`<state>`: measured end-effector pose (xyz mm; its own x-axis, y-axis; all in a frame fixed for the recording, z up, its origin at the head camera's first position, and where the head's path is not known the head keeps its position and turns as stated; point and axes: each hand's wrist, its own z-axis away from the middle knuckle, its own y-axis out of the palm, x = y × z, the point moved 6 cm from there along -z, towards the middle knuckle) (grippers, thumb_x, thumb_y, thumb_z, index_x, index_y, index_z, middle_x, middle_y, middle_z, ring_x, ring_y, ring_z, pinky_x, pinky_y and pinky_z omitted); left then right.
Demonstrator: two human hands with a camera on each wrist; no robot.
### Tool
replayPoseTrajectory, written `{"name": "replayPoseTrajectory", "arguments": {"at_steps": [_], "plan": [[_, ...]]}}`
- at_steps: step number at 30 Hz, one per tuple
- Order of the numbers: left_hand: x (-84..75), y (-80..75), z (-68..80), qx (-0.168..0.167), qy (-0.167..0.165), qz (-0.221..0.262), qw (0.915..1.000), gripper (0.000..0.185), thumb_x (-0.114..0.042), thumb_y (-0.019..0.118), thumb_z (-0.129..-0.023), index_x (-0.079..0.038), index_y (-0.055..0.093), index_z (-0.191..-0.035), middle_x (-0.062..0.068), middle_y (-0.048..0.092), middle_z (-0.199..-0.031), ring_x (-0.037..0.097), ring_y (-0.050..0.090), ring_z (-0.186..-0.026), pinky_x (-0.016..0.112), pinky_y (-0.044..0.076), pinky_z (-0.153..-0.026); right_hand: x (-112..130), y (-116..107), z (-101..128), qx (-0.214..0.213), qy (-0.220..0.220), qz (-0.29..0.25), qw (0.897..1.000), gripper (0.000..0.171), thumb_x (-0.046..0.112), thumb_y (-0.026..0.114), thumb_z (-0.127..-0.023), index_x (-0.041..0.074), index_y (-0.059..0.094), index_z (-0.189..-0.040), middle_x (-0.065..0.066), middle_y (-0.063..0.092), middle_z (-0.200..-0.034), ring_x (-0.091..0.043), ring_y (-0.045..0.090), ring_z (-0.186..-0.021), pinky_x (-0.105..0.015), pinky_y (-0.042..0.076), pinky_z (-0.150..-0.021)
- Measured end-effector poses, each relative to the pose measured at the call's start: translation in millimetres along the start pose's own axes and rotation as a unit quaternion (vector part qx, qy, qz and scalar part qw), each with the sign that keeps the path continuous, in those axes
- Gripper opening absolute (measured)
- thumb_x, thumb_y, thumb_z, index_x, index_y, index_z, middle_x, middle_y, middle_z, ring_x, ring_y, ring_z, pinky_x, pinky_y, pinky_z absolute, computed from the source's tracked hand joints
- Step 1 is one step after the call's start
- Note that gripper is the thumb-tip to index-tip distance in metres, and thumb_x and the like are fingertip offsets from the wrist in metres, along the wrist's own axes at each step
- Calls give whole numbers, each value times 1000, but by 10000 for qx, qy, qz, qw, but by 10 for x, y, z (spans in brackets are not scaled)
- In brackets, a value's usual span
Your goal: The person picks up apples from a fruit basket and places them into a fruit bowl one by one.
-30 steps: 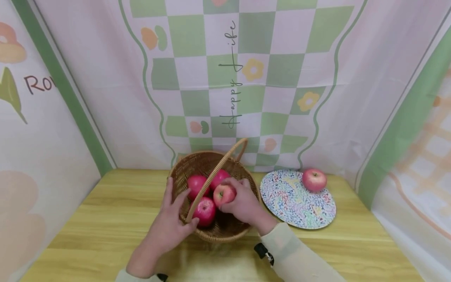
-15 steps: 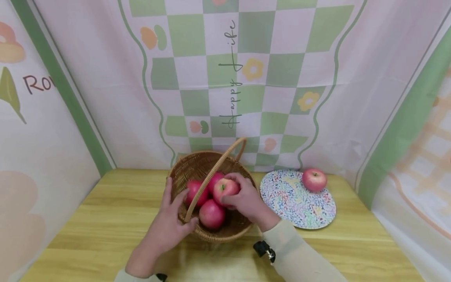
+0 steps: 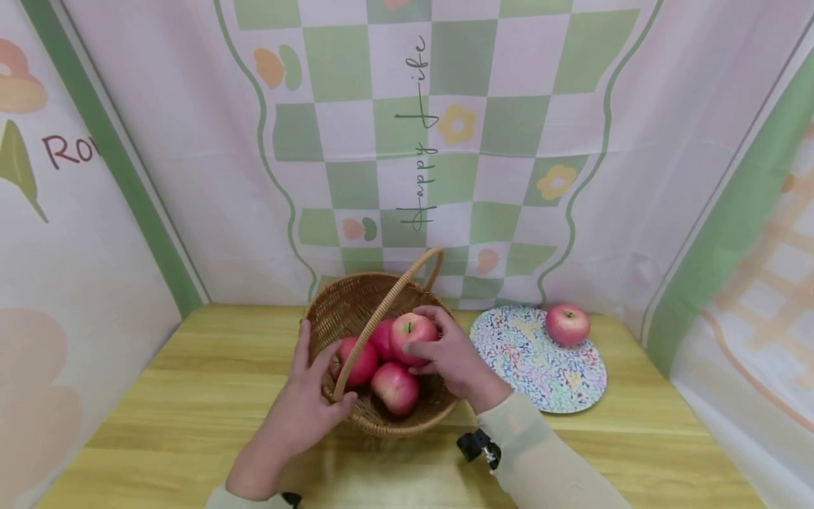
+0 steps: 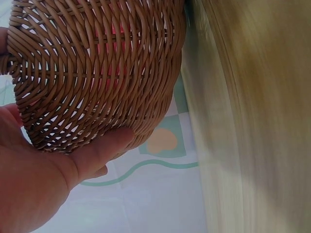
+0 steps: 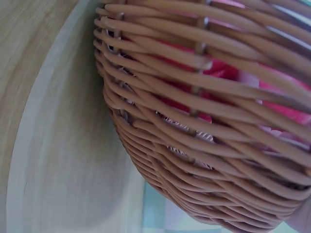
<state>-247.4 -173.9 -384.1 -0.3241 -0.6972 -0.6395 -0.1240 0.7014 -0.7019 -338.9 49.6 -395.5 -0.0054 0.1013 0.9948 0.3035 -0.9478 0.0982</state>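
Note:
A woven wicker basket [image 3: 346,304] with a hoop handle [image 3: 381,322] stands on the wooden table [image 3: 191,396] and holds several red apples. My right hand [image 3: 448,357] grips one red apple [image 3: 412,334] just above the others. Two more apples [image 3: 396,387] lie in the basket below it. My left hand [image 3: 304,406] holds the basket's near left rim, thumb on the outer wall [image 4: 97,87]. The right wrist view shows only the basket's weave [image 5: 194,131] with red behind it.
A round plate [image 3: 537,367] with a colourful squiggle pattern lies right of the basket, with one red apple [image 3: 567,324] on its far edge. Patterned cloth walls close in the back and both sides. Bare tabletop lies to the left and front.
My right hand has lifted its apple up and slightly right, out of the pile. The remaining apples shifted in the basket. The left hand has stayed on the rim.

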Motion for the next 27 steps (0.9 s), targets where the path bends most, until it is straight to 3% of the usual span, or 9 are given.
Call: {"name": "replayPoseTrajectory", "arguments": {"at_steps": [9, 19, 23, 27], "plan": [[-2, -4, -1, 79, -110, -30, 9999, 77, -31, 77, -84, -14, 43, -151, 14, -15, -164, 51, 50, -121, 45, 52, -79, -10, -44, -18, 41, 125, -551, 9984, 74, -10, 70, -81, 7, 40, -147, -20, 40, -136, -36, 63, -102, -51, 57, -72], [13, -20, -5, 60, -175, -87, 9998, 76, -32, 75, -84, -14, 43, -151, 18, -12, -163, 50, 53, -118, 45, 53, -79, 46, -19, -1, 607, -42, -1282, 9899, 74, -14, 64, -86, 8, 36, -151, -18, 33, -147, -38, 56, -115, -56, 54, -81], [51, -17, -4, 131, -313, 88, 9994, 76, -30, 75, -84, -14, 42, -151, 16, -15, -163, 42, 61, -106, 39, 53, -71, 85, -8, 30, 738, -107, -1530, 9854, 71, -14, 63, -87, 13, 41, -148, -16, 32, -150, -36, 56, -115, -55, 53, -83], [132, -10, -8, 204, -409, 340, 9984, 75, -26, 73, -85, -16, 41, -152, 17, -19, -162, 44, 61, -108, 41, 52, -77, 170, 19, 97, 886, -207, -1796, 9795, 71, -15, 59, -88, 15, 40, -149, -14, 30, -152, -36, 53, -119, -55, 53, -84]]}}
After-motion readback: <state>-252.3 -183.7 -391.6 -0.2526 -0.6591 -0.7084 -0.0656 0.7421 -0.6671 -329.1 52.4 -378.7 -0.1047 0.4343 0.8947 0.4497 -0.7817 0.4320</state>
